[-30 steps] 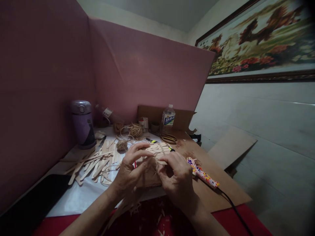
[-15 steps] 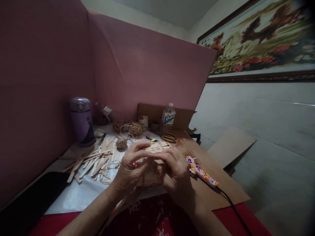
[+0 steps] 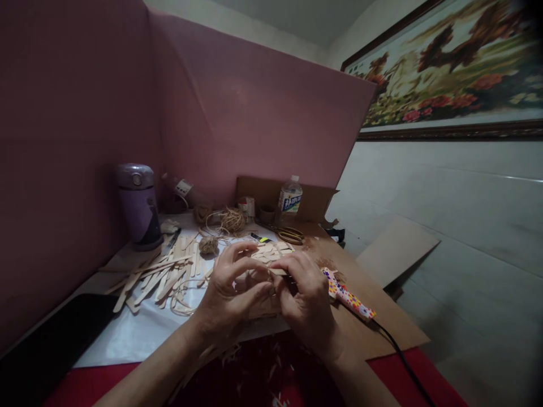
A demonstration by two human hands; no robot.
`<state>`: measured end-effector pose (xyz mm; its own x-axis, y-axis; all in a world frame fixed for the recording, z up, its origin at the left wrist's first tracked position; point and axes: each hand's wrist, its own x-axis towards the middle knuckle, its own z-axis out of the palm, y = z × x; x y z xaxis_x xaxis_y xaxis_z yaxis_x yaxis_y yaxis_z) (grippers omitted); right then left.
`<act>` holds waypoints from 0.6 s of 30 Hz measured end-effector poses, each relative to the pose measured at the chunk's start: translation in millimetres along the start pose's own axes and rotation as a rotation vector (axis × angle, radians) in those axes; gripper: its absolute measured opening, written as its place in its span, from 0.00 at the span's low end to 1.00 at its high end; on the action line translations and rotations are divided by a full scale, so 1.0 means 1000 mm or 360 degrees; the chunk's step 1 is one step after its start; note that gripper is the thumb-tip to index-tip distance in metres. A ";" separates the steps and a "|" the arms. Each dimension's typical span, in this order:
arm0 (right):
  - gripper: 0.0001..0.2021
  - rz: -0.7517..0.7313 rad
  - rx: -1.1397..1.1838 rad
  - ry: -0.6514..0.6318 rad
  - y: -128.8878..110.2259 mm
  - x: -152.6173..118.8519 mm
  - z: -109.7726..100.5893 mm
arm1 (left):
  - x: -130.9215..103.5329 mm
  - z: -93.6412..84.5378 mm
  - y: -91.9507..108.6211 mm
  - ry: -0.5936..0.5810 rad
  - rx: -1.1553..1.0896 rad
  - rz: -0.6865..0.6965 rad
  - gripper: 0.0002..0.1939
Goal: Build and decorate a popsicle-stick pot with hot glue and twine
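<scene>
A small model (image 3: 271, 252) covered in pale pieces of craft stick stands between my hands, its lower part largely hidden by them. My left hand (image 3: 235, 288) curves around its left side, fingers bent, with the thumb and forefinger at its near edge. In my right hand (image 3: 303, 299), thumb and fingers pinch a short piece of craft stick (image 3: 278, 272) against the near upper edge of the model. Loose craft sticks (image 3: 169, 277) lie piled to the left of my left hand. A flower-patterned glue gun (image 3: 348, 297) lies just right of my right hand.
Behind the hands are twine balls (image 3: 208, 245), scissors (image 3: 291, 234), a utility knife (image 3: 261, 239) and a plastic bottle (image 3: 291, 198). A purple flask (image 3: 139, 206) stands back left. The glue gun's black cord (image 3: 399, 350) runs off the brown board (image 3: 390, 333) at the right.
My left thumb and forefinger have moved apart from the right fingertips, and the short stick piece in my right hand shows more clearly. The view has shifted slightly.
</scene>
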<state>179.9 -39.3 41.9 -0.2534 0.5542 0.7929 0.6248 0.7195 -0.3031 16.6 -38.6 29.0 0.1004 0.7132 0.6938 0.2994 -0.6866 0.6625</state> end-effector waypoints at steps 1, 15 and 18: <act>0.09 0.0008 -0.0007 0.0000 0.000 0.000 0.001 | -0.001 0.001 0.001 0.0014 0.0000 0.0003 0.05; 0.16 0.0054 0.0393 -0.0014 0.002 -0.001 -0.008 | 0.001 0.002 0.001 0.0147 -0.0008 -0.0052 0.05; 0.18 0.0024 0.0263 -0.0107 0.002 -0.002 -0.005 | 0.001 0.003 0.001 0.0143 -0.0018 -0.0034 0.06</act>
<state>185.7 -41.1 42.1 -0.2972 0.5879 0.7523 0.5004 0.7670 -0.4017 19.6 -38.5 29.7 0.0086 0.7124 0.7017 0.2898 -0.6734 0.6801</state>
